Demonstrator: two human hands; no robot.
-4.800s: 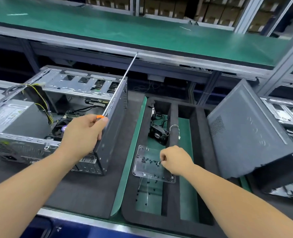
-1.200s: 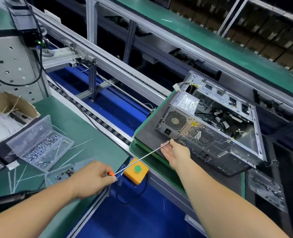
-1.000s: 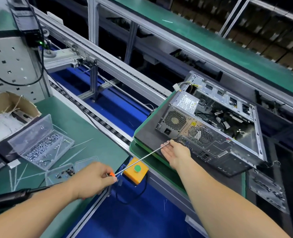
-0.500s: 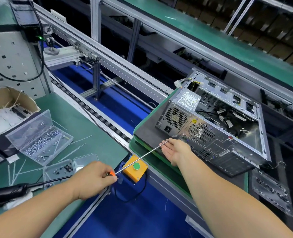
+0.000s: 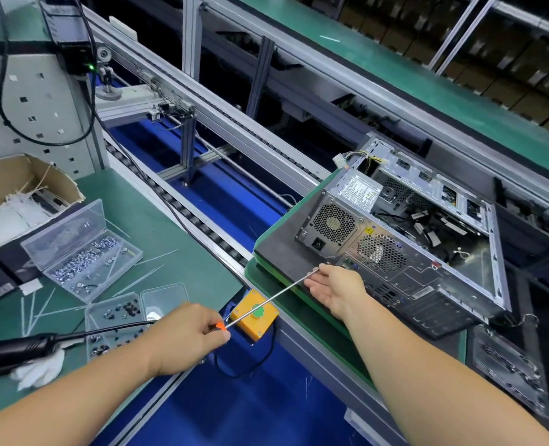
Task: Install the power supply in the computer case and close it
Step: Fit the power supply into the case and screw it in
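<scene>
Orange plastic peeks from our left hand (image 5: pixel 189 336), which curls in a fist round the handle of a long screwdriver (image 5: pixel 271 296); that hand sits well short of the computer case (image 5: pixel 427 272), out over the edge of the green bench (image 5: pixel 157 226), with the forearm running back toward us. The thin steel shaft slants up from the fist, crosses above the yellow button box (image 5: pixel 254 317), and ends close to the near lower corner of the case. Our right hand (image 5: pixel 336 289) reaches in beside that same corner, palm turned up, fingers straight and relaxed, cradling the tip end of the shaft; we cannot tell whether a screw rides on the tip. The case lies on its side on a grey mat (image 5: pixel 286 252) atop a green pallet (image 5: pixel 299 300), its rear panel facing us and its open side turned upward, showing loose cables and bare metal inside. The power supply (image 5: pixel 340 217) sits in the case's upper-left rear corner, its round honeycomb fan grille and black mains socket facing us, a printed label on its top face. Left of the case, on the bench, stand a clear screw box (image 5: pixel 80 252) and a smaller parts tray (image 5: pixel 115 317).
</scene>
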